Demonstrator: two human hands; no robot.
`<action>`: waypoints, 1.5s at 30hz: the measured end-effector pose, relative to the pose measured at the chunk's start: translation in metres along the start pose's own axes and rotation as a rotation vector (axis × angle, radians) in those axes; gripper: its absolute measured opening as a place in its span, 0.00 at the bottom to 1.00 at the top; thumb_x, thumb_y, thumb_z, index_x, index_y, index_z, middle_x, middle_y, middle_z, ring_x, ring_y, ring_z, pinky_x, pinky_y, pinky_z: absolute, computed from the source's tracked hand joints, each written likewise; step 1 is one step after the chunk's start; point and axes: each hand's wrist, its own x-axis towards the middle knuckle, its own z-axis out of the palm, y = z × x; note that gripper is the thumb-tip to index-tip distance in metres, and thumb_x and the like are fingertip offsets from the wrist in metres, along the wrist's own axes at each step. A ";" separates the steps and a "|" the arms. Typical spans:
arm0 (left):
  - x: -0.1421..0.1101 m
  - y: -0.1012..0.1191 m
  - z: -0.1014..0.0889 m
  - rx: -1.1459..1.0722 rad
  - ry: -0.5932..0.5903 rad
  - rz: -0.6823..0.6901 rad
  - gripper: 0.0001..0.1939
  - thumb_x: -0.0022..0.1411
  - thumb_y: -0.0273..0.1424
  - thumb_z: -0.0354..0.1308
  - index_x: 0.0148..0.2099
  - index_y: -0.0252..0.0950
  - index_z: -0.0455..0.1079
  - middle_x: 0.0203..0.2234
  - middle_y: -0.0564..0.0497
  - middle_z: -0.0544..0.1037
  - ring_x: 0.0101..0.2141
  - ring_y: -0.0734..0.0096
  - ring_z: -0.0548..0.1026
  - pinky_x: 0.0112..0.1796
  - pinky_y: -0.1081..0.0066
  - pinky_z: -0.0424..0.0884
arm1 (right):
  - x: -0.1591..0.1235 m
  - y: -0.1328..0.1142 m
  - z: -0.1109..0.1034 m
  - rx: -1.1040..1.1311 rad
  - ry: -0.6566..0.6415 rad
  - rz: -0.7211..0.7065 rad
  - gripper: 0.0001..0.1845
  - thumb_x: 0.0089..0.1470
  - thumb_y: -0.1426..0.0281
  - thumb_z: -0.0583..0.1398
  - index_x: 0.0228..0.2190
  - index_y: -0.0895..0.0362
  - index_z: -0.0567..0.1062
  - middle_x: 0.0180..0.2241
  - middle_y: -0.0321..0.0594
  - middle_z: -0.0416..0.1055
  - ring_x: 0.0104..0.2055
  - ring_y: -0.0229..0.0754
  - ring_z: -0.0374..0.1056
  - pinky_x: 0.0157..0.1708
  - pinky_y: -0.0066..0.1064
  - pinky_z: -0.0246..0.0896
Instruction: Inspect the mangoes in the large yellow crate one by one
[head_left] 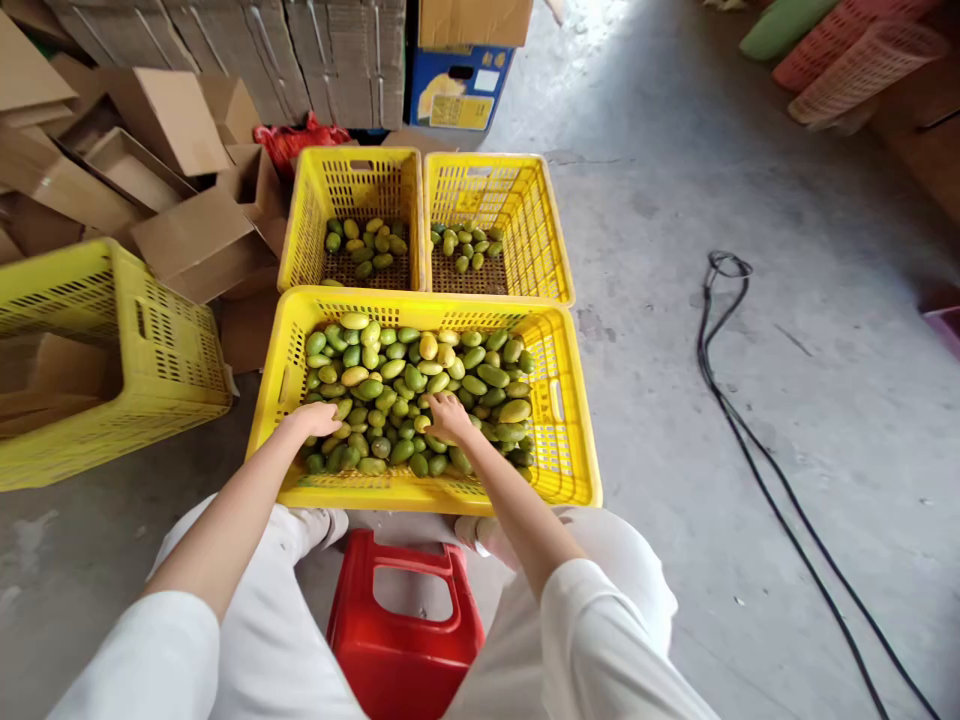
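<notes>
A yellow plastic crate [581, 440] stands between my knees, holding a thick layer of green and yellow mangoes [401, 372], small and oval. Over the crate's left part, my left hand [319, 419] reaches in with its fingers bent together against the fruit. My right hand [450, 418] is lower middle in the crate, fingers curled down among the mangoes beside a yellowish one. Whatever either hand grips is hidden by the fingers and the surrounding fruit.
Behind, two more yellow crates, the left one [300, 225] and the right one [555, 235], hold fewer mangoes. A red stool [405, 640] is below me. Cardboard boxes [199, 235] and a tilted yellow crate [169, 350] lie left. A black cable [750, 440] crosses the floor at right.
</notes>
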 end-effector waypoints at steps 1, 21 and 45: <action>0.003 0.000 -0.003 0.222 -0.033 -0.017 0.11 0.65 0.31 0.65 0.49 0.32 0.77 0.53 0.28 0.86 0.60 0.33 0.82 0.61 0.43 0.75 | -0.002 -0.002 0.015 -0.057 -0.015 -0.030 0.26 0.45 0.83 0.73 0.46 0.53 0.84 0.54 0.51 0.82 0.63 0.59 0.73 0.66 0.47 0.64; -0.020 -0.049 0.078 0.715 -0.275 -0.195 0.25 0.76 0.42 0.67 0.68 0.37 0.75 0.63 0.40 0.79 0.57 0.53 0.81 0.55 0.48 0.82 | 0.026 -0.011 -0.011 -0.123 0.105 -0.044 0.08 0.60 0.70 0.61 0.29 0.54 0.77 0.28 0.40 0.76 0.33 0.45 0.72 0.36 0.32 0.64; -0.017 0.000 0.040 0.153 -0.110 -0.227 0.29 0.48 0.29 0.73 0.54 0.40 0.75 0.44 0.46 0.84 0.49 0.50 0.83 0.43 0.66 0.78 | -0.052 -0.062 -0.109 0.892 0.117 0.189 0.35 0.45 0.69 0.76 0.43 0.46 0.59 0.37 0.32 0.67 0.30 0.44 0.77 0.23 0.38 0.81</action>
